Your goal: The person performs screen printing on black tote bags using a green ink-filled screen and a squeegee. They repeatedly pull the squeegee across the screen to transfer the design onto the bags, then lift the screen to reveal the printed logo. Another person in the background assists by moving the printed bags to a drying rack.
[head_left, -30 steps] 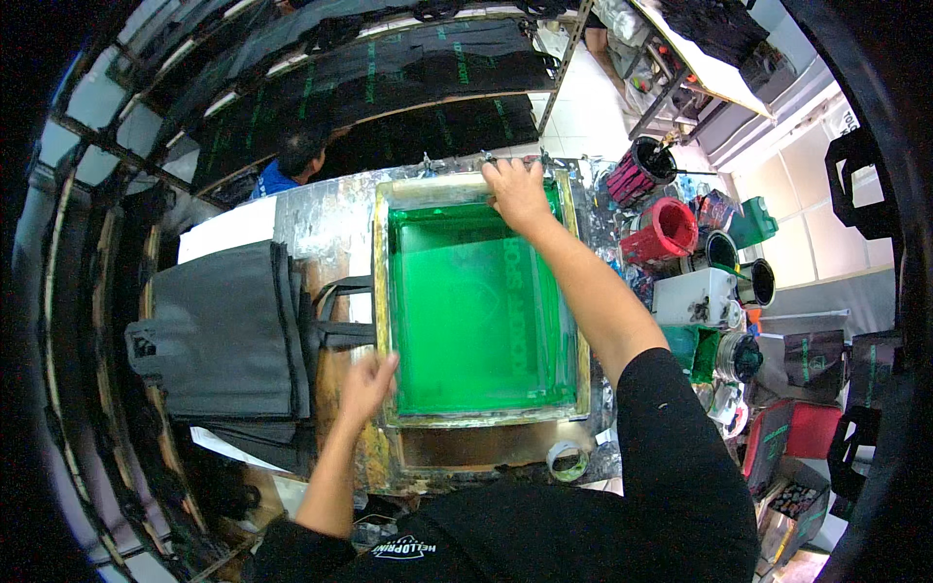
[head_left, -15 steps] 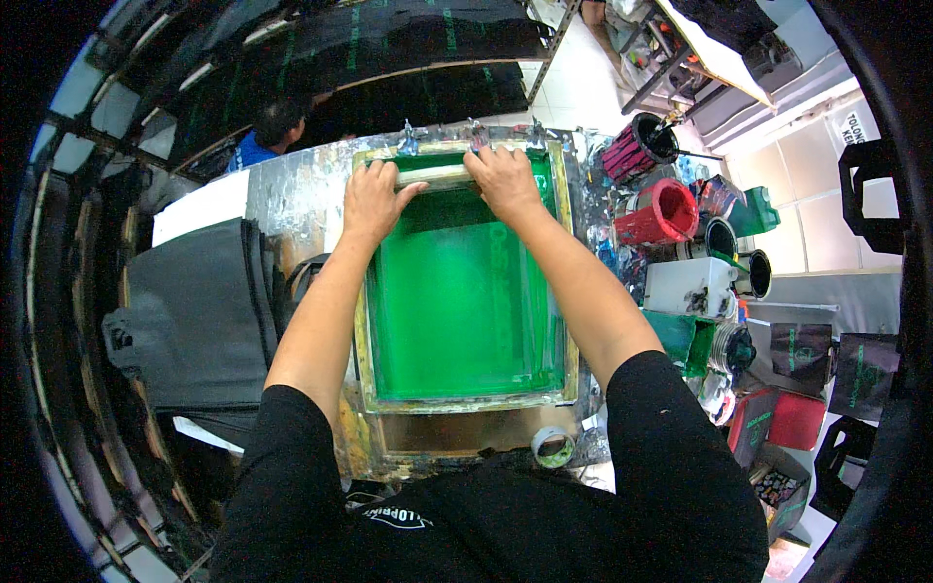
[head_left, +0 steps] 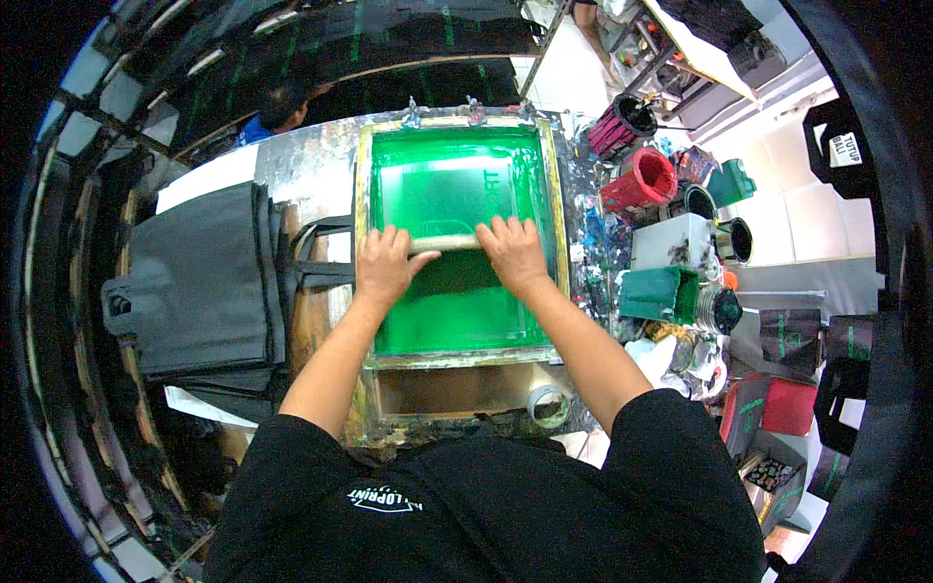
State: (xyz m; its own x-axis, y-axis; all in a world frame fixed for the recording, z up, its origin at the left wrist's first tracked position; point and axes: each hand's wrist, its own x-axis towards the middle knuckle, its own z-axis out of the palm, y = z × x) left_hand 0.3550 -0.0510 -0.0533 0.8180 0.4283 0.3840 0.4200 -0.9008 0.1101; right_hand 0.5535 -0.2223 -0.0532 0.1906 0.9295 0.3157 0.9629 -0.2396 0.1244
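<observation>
In the head view, the left hand (head_left: 384,267) and the right hand (head_left: 512,255) both grasp a squeegee (head_left: 452,242), one near each end of its pale bar, with the fingers curled over the top. The left thumb lies along the bar; what the right thumb does is hidden.

The squeegee is inside a yellowed frame (head_left: 457,360), over a green screen (head_left: 437,325), about midway between the frame's far and near sides. Its long axis runs left to right, nearly parallel to the table's near edge and across the frame's longer sides. The bar lies directly between the two hands, so neither is clearly nearer to it; the screen stretches away from the grip both toward the far edge and toward the near edge. The blade under the bar cannot be seen.

Clamps (head_left: 411,115) stand by the frame at the far edge of the table (head_left: 316,160). Toward the table's left edge lies a stack of black bags (head_left: 199,282), its straps (head_left: 326,274) reaching the frame's left side. A roll of tape (head_left: 548,406) rests near the near right corner, and a red pot (head_left: 641,180) sits toward the right edge.
</observation>
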